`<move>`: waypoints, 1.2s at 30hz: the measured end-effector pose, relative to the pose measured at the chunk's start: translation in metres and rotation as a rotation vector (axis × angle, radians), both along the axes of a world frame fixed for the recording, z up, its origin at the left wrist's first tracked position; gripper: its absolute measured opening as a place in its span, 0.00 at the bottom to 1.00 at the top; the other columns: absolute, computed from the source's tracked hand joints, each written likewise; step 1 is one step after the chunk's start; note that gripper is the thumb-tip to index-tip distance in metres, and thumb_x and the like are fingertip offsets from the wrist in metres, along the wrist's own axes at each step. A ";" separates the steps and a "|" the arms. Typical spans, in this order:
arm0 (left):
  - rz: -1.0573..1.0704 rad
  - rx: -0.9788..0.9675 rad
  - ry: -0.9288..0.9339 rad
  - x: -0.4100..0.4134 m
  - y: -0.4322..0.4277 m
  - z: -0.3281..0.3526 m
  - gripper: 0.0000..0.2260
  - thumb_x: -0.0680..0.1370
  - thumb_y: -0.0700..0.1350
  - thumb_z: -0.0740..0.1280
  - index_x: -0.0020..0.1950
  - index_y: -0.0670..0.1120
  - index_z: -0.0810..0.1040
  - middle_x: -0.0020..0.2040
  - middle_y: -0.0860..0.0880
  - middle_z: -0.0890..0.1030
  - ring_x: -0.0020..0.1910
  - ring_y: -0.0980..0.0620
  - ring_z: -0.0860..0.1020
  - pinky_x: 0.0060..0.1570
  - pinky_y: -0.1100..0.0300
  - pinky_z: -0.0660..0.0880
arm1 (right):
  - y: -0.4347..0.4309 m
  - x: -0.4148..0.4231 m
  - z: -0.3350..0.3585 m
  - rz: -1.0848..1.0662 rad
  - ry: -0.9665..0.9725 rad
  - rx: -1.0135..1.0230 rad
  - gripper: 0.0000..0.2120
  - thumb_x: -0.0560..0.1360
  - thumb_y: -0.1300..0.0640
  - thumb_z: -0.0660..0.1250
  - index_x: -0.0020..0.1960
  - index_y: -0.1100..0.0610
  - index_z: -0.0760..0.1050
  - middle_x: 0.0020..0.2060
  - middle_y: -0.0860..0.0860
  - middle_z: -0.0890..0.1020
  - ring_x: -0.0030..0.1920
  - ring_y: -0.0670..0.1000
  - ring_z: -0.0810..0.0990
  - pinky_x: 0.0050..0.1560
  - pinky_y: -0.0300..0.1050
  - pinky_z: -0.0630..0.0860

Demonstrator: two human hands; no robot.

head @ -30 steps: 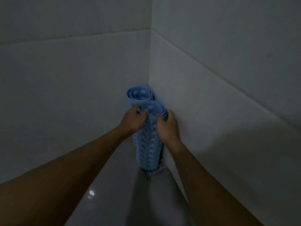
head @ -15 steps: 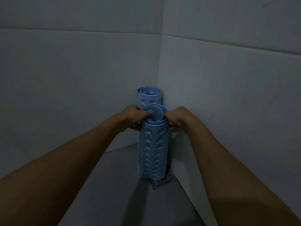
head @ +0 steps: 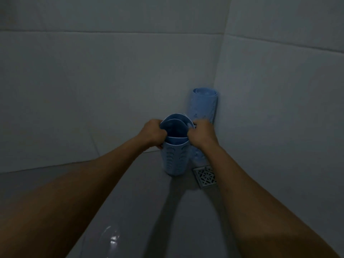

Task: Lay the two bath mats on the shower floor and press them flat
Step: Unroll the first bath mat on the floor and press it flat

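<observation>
Pulls front rolled mat left, off the drain, away from second rolled mat standing in the corner; grips its top rim with left hand and right hand.

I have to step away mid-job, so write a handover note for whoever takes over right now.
Hands: left hand and right hand each grip the top rim of the near rolled mat, one per side.
That mat: upright, beside the floor drain on the shower floor.
Other: the second rolled mat stands upright in the wall corner, untouched.
Done: nothing laid.
Left: unroll both, lay them down, press flat.
</observation>
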State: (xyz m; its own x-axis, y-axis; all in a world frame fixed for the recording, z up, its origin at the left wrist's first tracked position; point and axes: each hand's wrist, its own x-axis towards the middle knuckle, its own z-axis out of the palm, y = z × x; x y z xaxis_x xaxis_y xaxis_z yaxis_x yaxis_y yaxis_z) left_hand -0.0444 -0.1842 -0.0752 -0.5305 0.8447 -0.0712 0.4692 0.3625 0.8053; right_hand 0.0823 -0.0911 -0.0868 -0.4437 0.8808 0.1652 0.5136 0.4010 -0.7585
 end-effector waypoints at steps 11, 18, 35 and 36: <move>-0.088 -0.155 0.275 0.008 -0.131 -0.168 0.25 0.76 0.42 0.64 0.72 0.44 0.62 0.69 0.41 0.65 0.65 0.41 0.69 0.62 0.55 0.68 | -0.135 0.005 -0.187 -0.039 0.212 -0.267 0.20 0.79 0.60 0.62 0.70 0.51 0.71 0.60 0.52 0.80 0.58 0.52 0.79 0.52 0.42 0.76; -0.095 -0.226 0.049 0.025 -0.169 -0.238 0.34 0.78 0.42 0.67 0.73 0.65 0.52 0.77 0.47 0.54 0.72 0.48 0.64 0.70 0.55 0.66 | -0.175 0.025 -0.253 0.008 0.110 -0.531 0.36 0.74 0.67 0.66 0.74 0.43 0.57 0.67 0.50 0.72 0.64 0.52 0.74 0.57 0.51 0.79; -0.012 -0.407 0.115 0.054 -0.202 -0.271 0.28 0.78 0.38 0.66 0.76 0.46 0.59 0.72 0.40 0.62 0.66 0.41 0.70 0.60 0.54 0.73 | -0.136 0.037 -0.239 0.019 -0.066 -0.195 0.20 0.75 0.34 0.60 0.58 0.47 0.72 0.59 0.47 0.72 0.57 0.48 0.74 0.57 0.48 0.74; -0.008 -0.427 0.117 0.056 -0.206 -0.269 0.30 0.77 0.38 0.66 0.76 0.46 0.57 0.74 0.40 0.59 0.68 0.41 0.68 0.63 0.54 0.70 | -0.135 0.035 -0.235 -0.037 -0.047 -0.102 0.16 0.77 0.39 0.60 0.57 0.48 0.74 0.57 0.48 0.73 0.56 0.49 0.74 0.57 0.49 0.74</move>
State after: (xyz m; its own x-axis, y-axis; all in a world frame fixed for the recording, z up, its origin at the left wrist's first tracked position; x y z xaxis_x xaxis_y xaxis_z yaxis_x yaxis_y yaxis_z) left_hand 0.0118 -0.3904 -0.3437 -0.5496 0.7564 -0.3546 0.5523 0.6474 0.5251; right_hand 0.1173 -0.2258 -0.3217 -0.4162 0.9077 0.0535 0.5626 0.3033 -0.7691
